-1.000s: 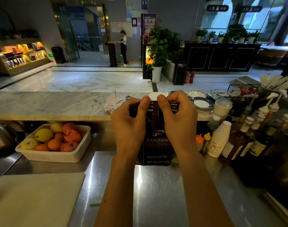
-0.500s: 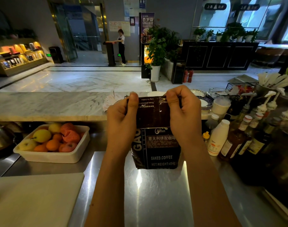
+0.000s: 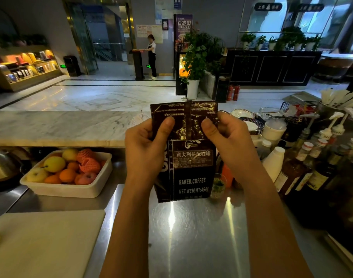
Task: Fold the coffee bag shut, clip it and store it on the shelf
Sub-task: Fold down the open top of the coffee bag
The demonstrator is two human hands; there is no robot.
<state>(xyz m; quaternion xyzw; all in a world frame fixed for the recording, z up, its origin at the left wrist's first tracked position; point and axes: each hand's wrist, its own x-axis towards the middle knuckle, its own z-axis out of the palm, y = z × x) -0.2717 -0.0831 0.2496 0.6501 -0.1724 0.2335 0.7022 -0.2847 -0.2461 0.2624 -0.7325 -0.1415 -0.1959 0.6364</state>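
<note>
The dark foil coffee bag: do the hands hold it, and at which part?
Yes. The left hand and right hand both grip the dark foil coffee bag at its upper flap, thumbs pressing on the front.

Steel counter (image 3: 191,237) below fingers (image 3: 167,125): bare, open passage. Left of fingers: fruit tub (image 3: 71,189), cutting board (image 3: 45,243). Right, near: bottles (image 3: 296,169) crowded, dishes (image 3: 249,122) stacked. Beyond fingers: marble ledge (image 3: 61,125).

Coffee bag (image 3: 188,169) held upright over the steel counter (image 3: 191,227) — left hand (image 3: 145,149) and right hand (image 3: 229,141) each pinch one side of its upper part. Both thumbs press the front; the crinkled top flap rises unfolded above the fingers, the label panel hanging below them.
</note>
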